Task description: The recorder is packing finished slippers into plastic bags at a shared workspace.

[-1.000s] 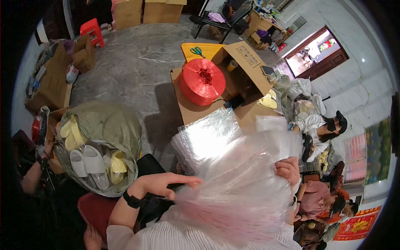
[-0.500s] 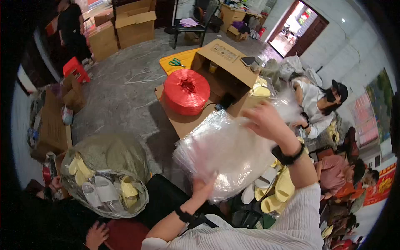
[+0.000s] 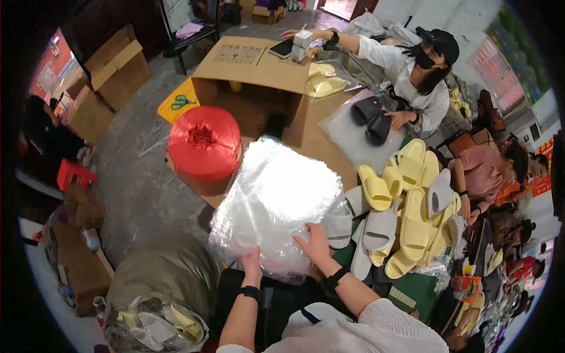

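A thick stack of clear plastic bags [image 3: 276, 188] lies in front of me on the near part of the table, shining brightly. My left hand [image 3: 252, 265] is closed on its near edge, with some fingertips hidden in the film. Farther right, my right hand [image 3: 315, 244] rests on the same stack with its fingers apart. Just beyond its right side sits a grey slipper [image 3: 338, 230], next to a heap of yellow slippers [image 3: 414, 226] and grey ones. A large roll of red plastic twine [image 3: 203, 144] stands left of the bags.
An open cardboard box [image 3: 253, 65] stands beyond the bags, with a phone [image 3: 282, 48] on top. Green-handled scissors [image 3: 182, 102] lie on a yellow board. A co-worker [image 3: 432, 76] has dark slippers [image 3: 372, 120] on clear film. A sack of slippers [image 3: 162, 282] stands left.
The view has swung to the right. My right hand has come from the bags' far right side to the near edge. The bags, blurred by motion before, now lie flat.
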A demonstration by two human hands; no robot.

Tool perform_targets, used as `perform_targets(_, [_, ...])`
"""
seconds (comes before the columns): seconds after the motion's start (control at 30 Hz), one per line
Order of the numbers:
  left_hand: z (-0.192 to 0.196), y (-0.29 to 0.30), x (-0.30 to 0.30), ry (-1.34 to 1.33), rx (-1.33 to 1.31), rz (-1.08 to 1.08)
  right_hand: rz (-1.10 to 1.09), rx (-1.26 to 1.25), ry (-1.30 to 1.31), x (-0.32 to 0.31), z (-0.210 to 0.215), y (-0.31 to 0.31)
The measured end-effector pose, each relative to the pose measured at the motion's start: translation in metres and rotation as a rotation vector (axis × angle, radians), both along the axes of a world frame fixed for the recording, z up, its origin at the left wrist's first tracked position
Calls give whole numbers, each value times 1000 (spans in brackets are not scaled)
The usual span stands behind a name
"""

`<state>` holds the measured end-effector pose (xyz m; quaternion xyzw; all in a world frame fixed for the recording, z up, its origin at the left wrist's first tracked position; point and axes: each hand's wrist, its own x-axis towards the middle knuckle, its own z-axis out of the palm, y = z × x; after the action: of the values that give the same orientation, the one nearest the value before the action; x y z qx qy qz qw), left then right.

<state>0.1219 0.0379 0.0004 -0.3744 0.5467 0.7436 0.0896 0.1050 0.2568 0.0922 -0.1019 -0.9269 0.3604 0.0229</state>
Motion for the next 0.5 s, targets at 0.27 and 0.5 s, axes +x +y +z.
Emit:
perform_targets(0.27, [48,-57,39,-55,-307,-187,-69,35,-168,-7,-42,7])
perform_targets(0.5, [124,-165,281,-263,-1091,-181,199,260,141,2,-6,-18])
